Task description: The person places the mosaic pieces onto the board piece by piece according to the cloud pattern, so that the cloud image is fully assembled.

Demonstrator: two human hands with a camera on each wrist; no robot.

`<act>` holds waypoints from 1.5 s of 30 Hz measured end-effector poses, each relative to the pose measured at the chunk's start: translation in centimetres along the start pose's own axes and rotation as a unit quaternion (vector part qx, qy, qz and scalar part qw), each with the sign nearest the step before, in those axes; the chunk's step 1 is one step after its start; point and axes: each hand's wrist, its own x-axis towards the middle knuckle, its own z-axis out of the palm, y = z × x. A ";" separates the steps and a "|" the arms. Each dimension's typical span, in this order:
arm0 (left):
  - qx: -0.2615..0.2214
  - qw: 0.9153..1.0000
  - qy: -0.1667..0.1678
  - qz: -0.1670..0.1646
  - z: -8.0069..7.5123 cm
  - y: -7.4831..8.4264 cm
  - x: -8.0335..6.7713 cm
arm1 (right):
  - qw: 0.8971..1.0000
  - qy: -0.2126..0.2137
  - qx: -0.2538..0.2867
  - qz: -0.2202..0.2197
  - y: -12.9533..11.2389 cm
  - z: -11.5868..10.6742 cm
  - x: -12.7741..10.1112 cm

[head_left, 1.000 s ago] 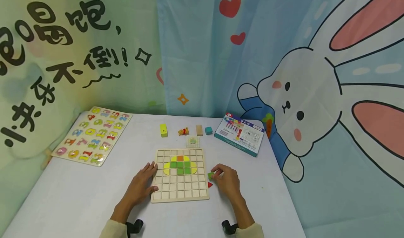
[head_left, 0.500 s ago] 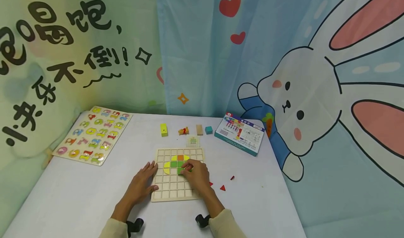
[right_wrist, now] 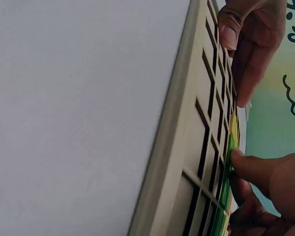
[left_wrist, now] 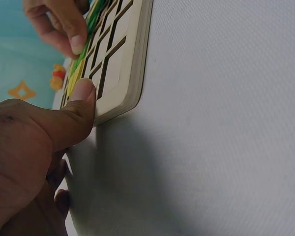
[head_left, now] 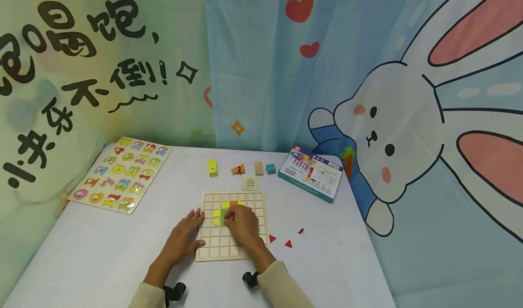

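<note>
A wooden grid board [head_left: 214, 252] lies on the white table, with yellow, green and orange tiles set in its upper part. My left hand [head_left: 182, 236] rests at the board's left edge with fingers extended; in the left wrist view its thumb [left_wrist: 82, 93] lies on the frame. Over the coloured pattern, my right hand [head_left: 244, 226] pinches a green square tile at a cell beside the yellow tiles [head_left: 216, 217]. Its fingers mostly hide that tile, and the hand covers much of the pattern. In the right wrist view the thumb [right_wrist: 243, 160] is right at the green pieces [right_wrist: 230, 147].
Red triangles [head_left: 288, 244] and a small dark red piece [head_left: 301, 231] lie right of the board. Behind it are a pattern card [head_left: 250, 183], a yellow block [head_left: 212, 168], a bear figure [head_left: 238, 169], a wooden block [head_left: 259, 168], a teal block [head_left: 270, 168], a box [head_left: 310, 174] and a number board [head_left: 120, 176].
My right hand has picked up the green tile from the table beside the board and carried it left over the pattern. The red pieces at right are uncovered. My left hand stays put.
</note>
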 end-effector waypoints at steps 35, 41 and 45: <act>0.010 1.000 0.016 0.013 -0.2 0.8 -0.2 | 0.995 0.034 -0.018 0.094 8.6 -7.8 -7.7; 0.007 1.000 0.014 0.013 -0.2 0.9 -0.1 | 0.995 0.024 -0.003 0.092 8.8 -7.9 -8.0; 0.011 1.000 0.013 0.014 -0.3 0.9 -0.2 | 0.997 0.014 0.004 0.078 9.0 -7.9 -8.3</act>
